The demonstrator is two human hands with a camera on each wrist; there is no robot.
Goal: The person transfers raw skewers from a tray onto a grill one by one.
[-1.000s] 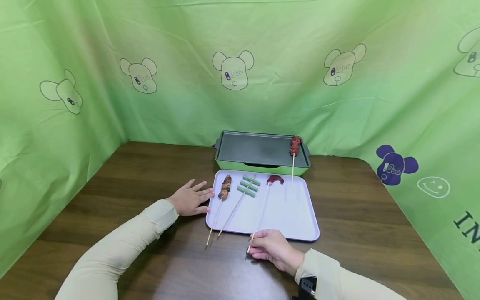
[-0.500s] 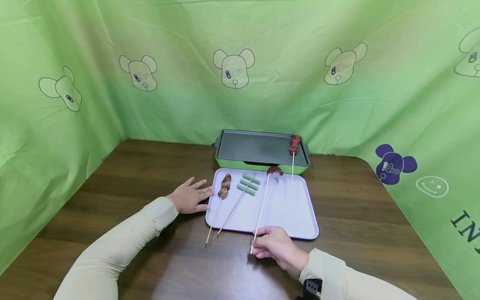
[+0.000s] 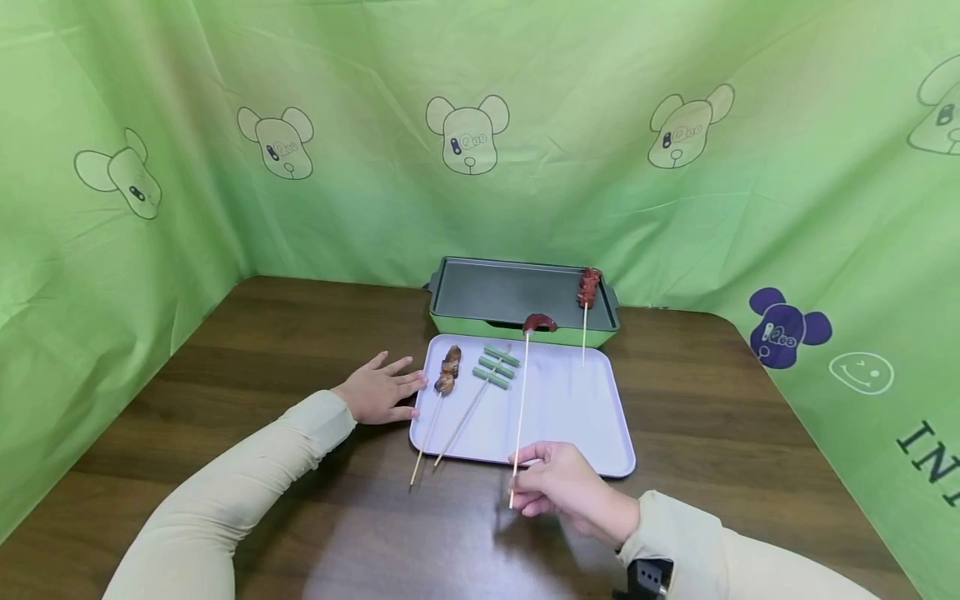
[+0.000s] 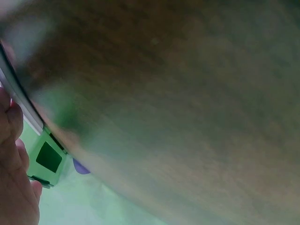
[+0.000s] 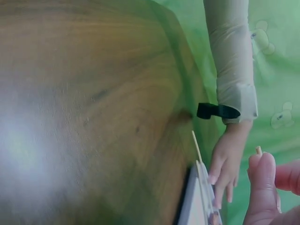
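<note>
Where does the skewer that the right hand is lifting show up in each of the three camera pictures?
Head: skewer at centre, pinched by the right hand.
Left wrist: not in view.
Right wrist: only its blunt end, lower right.
Shared landmark: the lilac tray, an edge in every view.

Head view high, facing forward and down over the tabletop (image 3: 300,350), both wrist views low and very close to it, right wrist view sharing the left hand (image 5: 225,161) with the head view

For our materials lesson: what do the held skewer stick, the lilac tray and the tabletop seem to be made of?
Skewer stick: thin, pale, matt, probably bamboo or wood.
Lilac tray: smooth, uniform colour, rounded corners, probably plastic.
Tabletop: dark brown grain with slight sheen, wood or wood-look laminate.
</note>
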